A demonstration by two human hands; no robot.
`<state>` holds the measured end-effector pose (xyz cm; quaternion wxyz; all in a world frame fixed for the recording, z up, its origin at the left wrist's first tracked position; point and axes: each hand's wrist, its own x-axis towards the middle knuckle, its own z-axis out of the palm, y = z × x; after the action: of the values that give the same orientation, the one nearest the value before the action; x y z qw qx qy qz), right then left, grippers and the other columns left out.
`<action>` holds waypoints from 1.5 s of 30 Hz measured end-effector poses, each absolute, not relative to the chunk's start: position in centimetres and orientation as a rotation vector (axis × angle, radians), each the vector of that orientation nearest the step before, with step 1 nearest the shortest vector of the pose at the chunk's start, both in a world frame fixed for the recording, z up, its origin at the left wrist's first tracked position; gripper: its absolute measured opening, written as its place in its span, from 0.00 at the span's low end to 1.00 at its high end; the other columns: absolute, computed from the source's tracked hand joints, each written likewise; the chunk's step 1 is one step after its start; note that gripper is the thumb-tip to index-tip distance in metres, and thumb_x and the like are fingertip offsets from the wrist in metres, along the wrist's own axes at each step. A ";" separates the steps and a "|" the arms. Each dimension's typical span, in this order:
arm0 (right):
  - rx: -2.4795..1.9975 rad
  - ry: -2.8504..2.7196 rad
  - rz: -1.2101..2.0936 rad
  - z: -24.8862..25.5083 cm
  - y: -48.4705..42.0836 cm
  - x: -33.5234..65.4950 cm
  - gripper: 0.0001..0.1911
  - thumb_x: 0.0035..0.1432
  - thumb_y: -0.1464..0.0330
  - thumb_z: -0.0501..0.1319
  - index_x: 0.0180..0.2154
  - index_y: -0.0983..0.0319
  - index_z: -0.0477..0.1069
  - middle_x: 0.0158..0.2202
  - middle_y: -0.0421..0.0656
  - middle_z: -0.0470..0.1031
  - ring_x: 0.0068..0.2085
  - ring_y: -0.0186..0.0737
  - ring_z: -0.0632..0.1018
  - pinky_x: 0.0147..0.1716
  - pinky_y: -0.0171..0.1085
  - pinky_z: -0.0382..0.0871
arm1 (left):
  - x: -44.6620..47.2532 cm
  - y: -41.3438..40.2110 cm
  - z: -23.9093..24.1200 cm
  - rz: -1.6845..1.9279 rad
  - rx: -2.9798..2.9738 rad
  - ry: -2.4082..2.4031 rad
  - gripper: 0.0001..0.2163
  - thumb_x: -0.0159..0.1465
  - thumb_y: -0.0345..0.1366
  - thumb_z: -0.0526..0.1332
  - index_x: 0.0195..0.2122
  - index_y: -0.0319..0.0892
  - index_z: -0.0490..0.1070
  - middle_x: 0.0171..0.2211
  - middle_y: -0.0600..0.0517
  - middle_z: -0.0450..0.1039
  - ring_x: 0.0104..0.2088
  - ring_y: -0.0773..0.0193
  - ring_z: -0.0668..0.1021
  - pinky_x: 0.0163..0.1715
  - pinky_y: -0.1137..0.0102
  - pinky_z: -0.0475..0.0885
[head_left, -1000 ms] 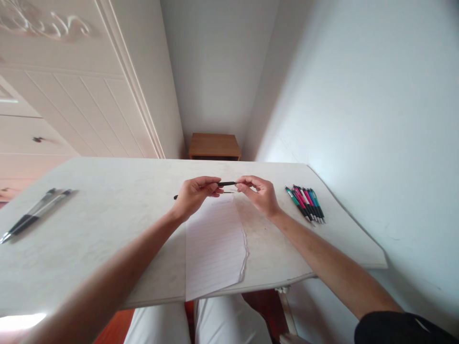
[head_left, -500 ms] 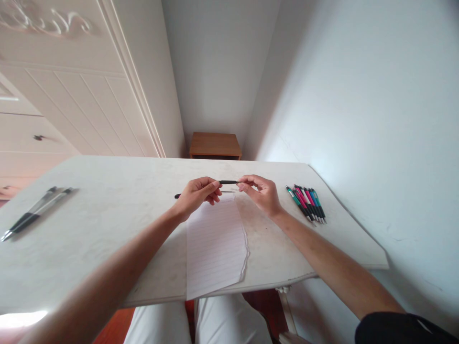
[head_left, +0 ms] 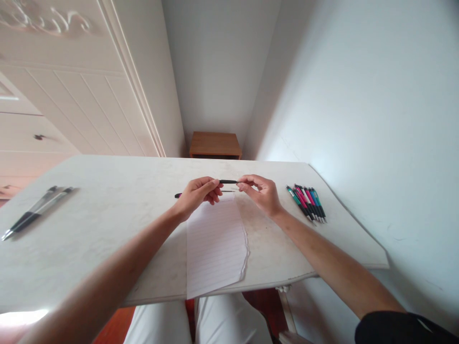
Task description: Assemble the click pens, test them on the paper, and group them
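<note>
Above the far end of a lined paper sheet (head_left: pixel 217 243), a pen's black grip section (head_left: pixel 228 181) spans the gap between my two hands. Its left end is pinched by my left hand (head_left: pixel 201 193), thumb on top. My right hand (head_left: pixel 260 191) closes thumb and fingertips around the other end, the tip. Fingers hide the rest of this pen. Under my left hand lies another pen piece, its black end (head_left: pixel 178 195) showing on the left. A thin dark rod like a refill (head_left: pixel 227 191) sticks out on the right; whether they join is hidden.
Several pens with coloured barrels (head_left: pixel 306 203) lie in a row on the right of the white table (head_left: pixel 118 191). Two clear-barrelled pens (head_left: pixel 36 212) rest on the left. A wall (head_left: pixel 376 143) borders the right side; a wooden cabinet (head_left: pixel 215 143) stands beyond the far edge.
Both hands keep the same hold on the pen. Only a very slight shift of the left fingers shows; the things on the table stay where they were.
</note>
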<state>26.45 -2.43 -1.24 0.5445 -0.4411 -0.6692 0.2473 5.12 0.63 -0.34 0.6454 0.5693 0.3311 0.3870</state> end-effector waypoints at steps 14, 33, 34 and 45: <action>-1.061 -1.614 0.605 -0.8 -2.3 26.8 0.10 0.56 0.61 0.66 0.35 0.61 0.78 0.32 0.43 0.80 0.30 0.37 0.80 0.35 0.37 0.75 | 5.1 0.8 -0.4 0.894 1.308 0.773 0.17 0.59 0.49 0.65 0.30 0.37 0.74 0.26 0.49 0.74 0.24 0.67 0.74 0.25 0.71 0.69; -1.599 -2.170 0.116 -2.0 0.2 31.5 0.14 0.62 0.75 0.57 0.41 0.60 0.80 0.41 0.47 0.79 0.42 0.42 0.79 0.44 0.38 0.70 | 5.3 0.0 -1.3 0.887 2.198 1.022 0.13 0.67 0.42 0.55 0.34 0.43 0.77 0.33 0.50 0.79 0.34 0.61 0.77 0.36 0.69 0.69; -1.598 -2.167 0.113 -2.1 0.2 31.5 0.14 0.62 0.75 0.57 0.41 0.60 0.80 0.41 0.47 0.78 0.42 0.42 0.79 0.44 0.38 0.70 | 5.4 -0.1 -1.5 0.889 2.244 1.006 0.12 0.67 0.41 0.55 0.35 0.43 0.77 0.34 0.49 0.79 0.35 0.60 0.77 0.38 0.69 0.69; -1.522 -2.122 0.182 -2.2 0.5 31.7 0.14 0.61 0.74 0.58 0.45 0.61 0.79 0.43 0.48 0.80 0.44 0.45 0.79 0.47 0.42 0.70 | 5.5 0.0 -2.1 0.935 2.329 0.975 0.11 0.67 0.38 0.56 0.39 0.44 0.80 0.34 0.49 0.78 0.31 0.62 0.75 0.36 0.69 0.67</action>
<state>31.65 0.49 -2.18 0.2588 -0.5616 -0.7831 0.0672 5.49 0.00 -2.09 0.2226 0.8433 0.3530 0.3387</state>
